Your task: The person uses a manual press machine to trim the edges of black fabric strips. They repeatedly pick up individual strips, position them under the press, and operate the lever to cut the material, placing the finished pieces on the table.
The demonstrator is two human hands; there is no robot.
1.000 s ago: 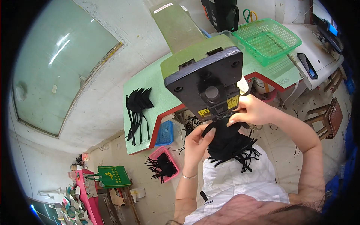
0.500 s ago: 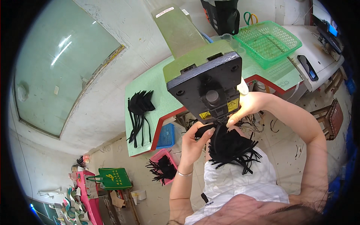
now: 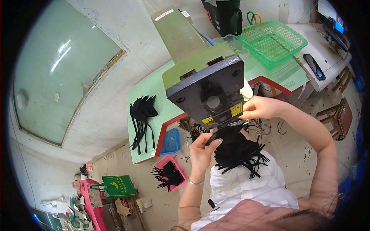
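Under the green sewing machine head [image 3: 208, 77], my left hand [image 3: 203, 150] pinches the edge of a black cloth piece between thumb and fingers. A bunch of black cloth pieces [image 3: 239, 150] with thin dangling strips lies over my white-clothed lap, touching that piece. My right hand [image 3: 257, 107] is at the right of the machine head, its fingers bent and drawn together. Whether a thread or something small is in them I cannot make out. Between the hands a slim metal part [image 3: 235, 123] with a pale tip sits below the head.
More black strapped pieces [image 3: 142, 111] lie on the green table [image 3: 163, 88], left of the machine. A pink basket [image 3: 181, 173] below holds similar pieces; a blue basket [image 3: 170, 141] stands beside it. Back right are a green basket [image 3: 277, 57] and phone [image 3: 314, 66]. A stool [image 3: 339, 119] stands right.
My right hand has let go of the black cloth and moved up and right, beside the machine head. My left hand still holds the cloth. The slim metal part now shows.
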